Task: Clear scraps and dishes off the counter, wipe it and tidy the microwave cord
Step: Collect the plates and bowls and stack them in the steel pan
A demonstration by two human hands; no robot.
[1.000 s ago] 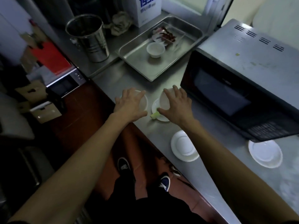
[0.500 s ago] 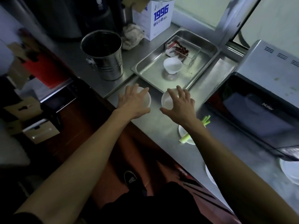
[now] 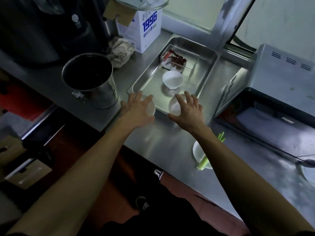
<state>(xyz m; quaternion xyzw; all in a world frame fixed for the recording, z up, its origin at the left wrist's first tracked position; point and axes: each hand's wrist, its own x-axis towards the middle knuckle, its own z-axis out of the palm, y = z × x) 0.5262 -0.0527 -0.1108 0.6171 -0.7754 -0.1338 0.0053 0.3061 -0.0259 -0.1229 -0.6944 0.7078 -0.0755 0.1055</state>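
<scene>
Left hand [image 3: 138, 111] grips one small white bowl [image 3: 150, 109]; right hand [image 3: 188, 111] grips a second [image 3: 173, 106], both held over the near edge of the steel tray [image 3: 207, 68]. A third white bowl [image 3: 172, 80] stands inside the tray. One plate with green stalks [image 3: 198, 153] sits on the worktop [image 3: 163, 143].
</scene>
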